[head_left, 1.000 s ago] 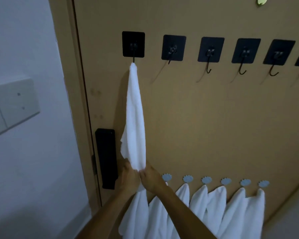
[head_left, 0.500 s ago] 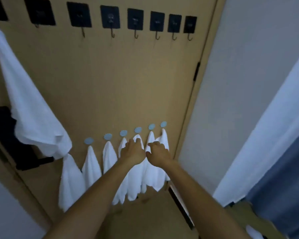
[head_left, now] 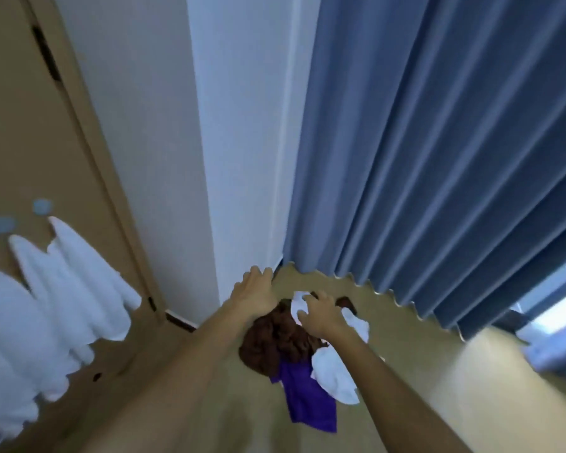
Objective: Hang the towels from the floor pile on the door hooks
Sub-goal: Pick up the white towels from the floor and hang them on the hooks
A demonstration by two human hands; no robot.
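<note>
The floor pile (head_left: 294, 348) lies directly ahead of and below both hands, on the tan floor (head_left: 422, 403) near the corner where the white wall (head_left: 242, 158) meets the blue curtain (head_left: 438, 158). The pile contains a brown towel (head_left: 275, 341), a purple towel (head_left: 307, 400) and at least 2 white towels (head_left: 334, 374). The purple towel's long axis runs from the pile toward the camera; the other towels are bunched with no clear axis.

The right hand (head_left: 321, 317) is over the far part of the pile, fingers spread and slightly curled, above a white towel. Contact cannot be confirmed; it holds nothing visible. The left hand (head_left: 255, 294) is at the pile's far left edge, beside the brown towel, fingers extended and relaxed, holding nothing. The right hand appears nearer to a towel.

White hung towels (head_left: 72, 282) occupy the pale blue hooks (head_left: 42, 206) on the door (head_left: 30, 142) at left.

Judgement: the step in hand is picking the next towel, most likely with the right hand.
</note>
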